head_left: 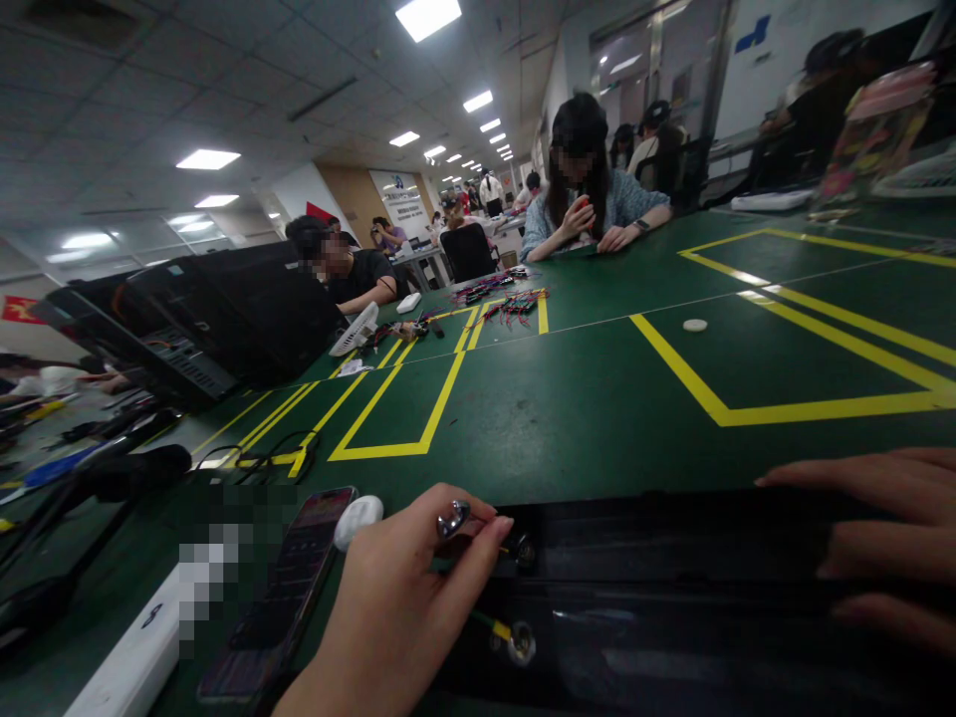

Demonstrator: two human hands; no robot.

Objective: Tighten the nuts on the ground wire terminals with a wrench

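A long, glossy black casing [634, 647] lies along the near edge of the table. My left hand [410, 597] is at its left end, with thumb and index fingertip pinched together. A shiny metal piece [452, 519] shows at the index finger; I cannot tell if it is worn or held. Just beyond the fingertips sits a small round black part [524, 549]. Below them, a yellow-green wire [499, 629] runs to a round metal terminal [521, 645] on the casing. My right hand [896, 518], slightly blurred, reaches over the casing's right part with fingers spread.
Left of my left hand lie a phone [291, 588], a rounded white case [359, 520] and a long white box [141, 637]. Yellow tape [380, 453] marks the green table [553, 418]. Wire bundles [515, 299] and black computer cases [231, 309] stand farther off. Two people sit opposite.
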